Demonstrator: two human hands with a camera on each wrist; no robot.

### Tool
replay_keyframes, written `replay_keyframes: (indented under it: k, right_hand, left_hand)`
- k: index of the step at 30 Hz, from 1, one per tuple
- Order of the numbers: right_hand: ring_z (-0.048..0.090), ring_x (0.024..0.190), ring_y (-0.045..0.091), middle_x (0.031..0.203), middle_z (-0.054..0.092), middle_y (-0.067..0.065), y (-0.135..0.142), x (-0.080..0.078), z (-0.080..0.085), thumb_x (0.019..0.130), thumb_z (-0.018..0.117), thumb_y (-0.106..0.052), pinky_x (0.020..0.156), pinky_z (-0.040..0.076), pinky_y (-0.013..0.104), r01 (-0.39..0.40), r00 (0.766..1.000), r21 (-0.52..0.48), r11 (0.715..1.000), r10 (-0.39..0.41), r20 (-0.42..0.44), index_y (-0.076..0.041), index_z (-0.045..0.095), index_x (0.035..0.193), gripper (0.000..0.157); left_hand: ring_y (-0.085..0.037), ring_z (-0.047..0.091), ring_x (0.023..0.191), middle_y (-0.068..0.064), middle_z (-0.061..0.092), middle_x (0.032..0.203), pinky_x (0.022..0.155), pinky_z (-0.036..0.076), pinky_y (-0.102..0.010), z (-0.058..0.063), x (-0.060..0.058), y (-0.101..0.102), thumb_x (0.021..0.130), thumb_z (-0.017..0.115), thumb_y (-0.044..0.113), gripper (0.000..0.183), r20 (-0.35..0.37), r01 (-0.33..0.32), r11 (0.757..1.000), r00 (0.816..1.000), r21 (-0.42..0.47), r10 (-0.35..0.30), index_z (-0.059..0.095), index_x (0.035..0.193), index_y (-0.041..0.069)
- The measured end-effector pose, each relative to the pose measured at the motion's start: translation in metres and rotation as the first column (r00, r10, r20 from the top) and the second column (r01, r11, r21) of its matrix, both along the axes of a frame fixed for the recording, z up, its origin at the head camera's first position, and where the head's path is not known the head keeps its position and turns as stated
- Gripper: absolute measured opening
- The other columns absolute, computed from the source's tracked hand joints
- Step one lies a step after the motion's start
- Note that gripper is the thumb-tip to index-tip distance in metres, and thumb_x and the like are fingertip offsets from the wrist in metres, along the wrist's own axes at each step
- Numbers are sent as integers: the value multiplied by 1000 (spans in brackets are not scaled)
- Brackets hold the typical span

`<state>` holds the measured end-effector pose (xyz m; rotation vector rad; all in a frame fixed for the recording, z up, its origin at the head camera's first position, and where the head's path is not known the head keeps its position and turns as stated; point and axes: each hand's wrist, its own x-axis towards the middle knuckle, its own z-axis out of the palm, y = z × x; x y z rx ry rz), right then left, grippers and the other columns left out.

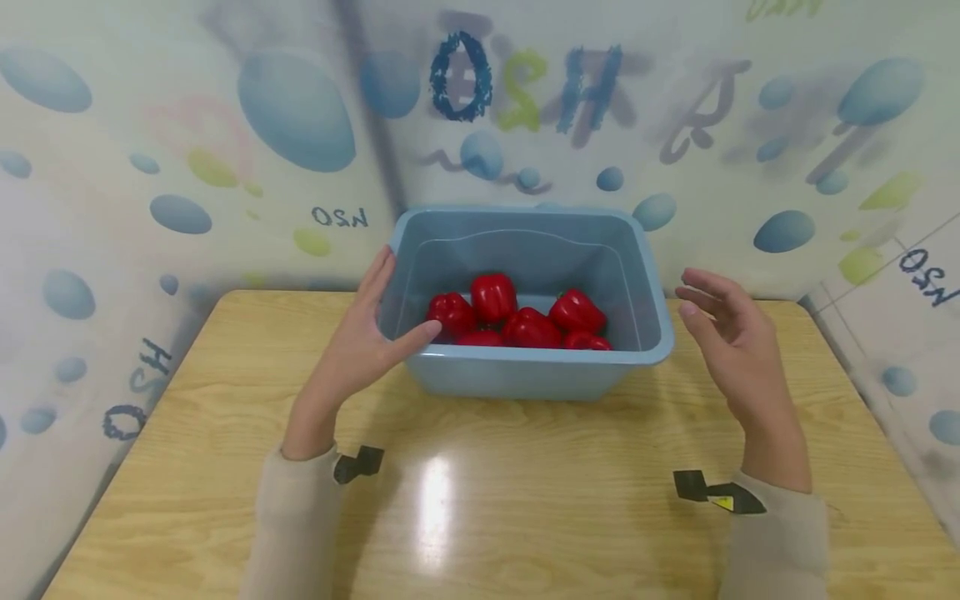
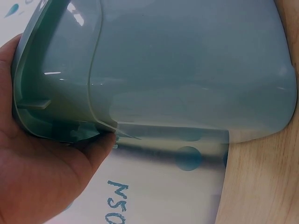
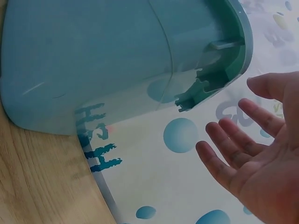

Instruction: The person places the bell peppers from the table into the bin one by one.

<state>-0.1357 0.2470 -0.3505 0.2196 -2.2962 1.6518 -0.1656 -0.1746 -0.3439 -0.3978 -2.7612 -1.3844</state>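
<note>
A light blue plastic bin (image 1: 517, 375) stands on the wooden table, with several red bell peppers (image 1: 493, 297) inside. My left hand (image 1: 360, 333) holds the bin's left front corner, thumb over the rim and fingers along the side. Seen from the left wrist, the fingertips (image 2: 106, 140) reach under the rim against the bin's wall (image 2: 187, 70). To the right of the bin, my right hand (image 1: 738, 358) is raised apart from it, holding nothing. In the right wrist view its fingers (image 3: 238, 144) are spread and loosely bent, beside the bin's rim (image 3: 248, 46).
The wooden table (image 1: 525, 500) extends in front of the bin and to both sides. Right behind the bin rises a pale wall (image 1: 300, 217) printed with blue ovals and letters. Black straps (image 1: 705, 487) show at both sleeve cuffs.
</note>
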Motion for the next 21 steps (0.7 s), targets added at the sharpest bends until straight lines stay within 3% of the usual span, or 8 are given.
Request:
replay_keyframes:
  k: [15,21]
  right_hand:
    - [60,124,4,137,59,-8,-2,-3,-5,101,57,-8,97,47,6,-47,999,-30,998,47,1,-3,52,144,43]
    - [59,124,1,138,57,-9,-6,-3,-5,101,59,-11,96,47,5,-27,999,37,999,26,31,-8,52,145,45]
  left_hand:
    - [-18,16,157,21,6,169,119,32,-65,-2,-2,0,88,72,50,98,-9,8,1000,1000,24,-7,9,162,37]
    - [-18,18,156,20,7,169,118,35,-64,-1,-2,0,87,73,48,98,-20,17,999,1000,37,-16,10,162,36]
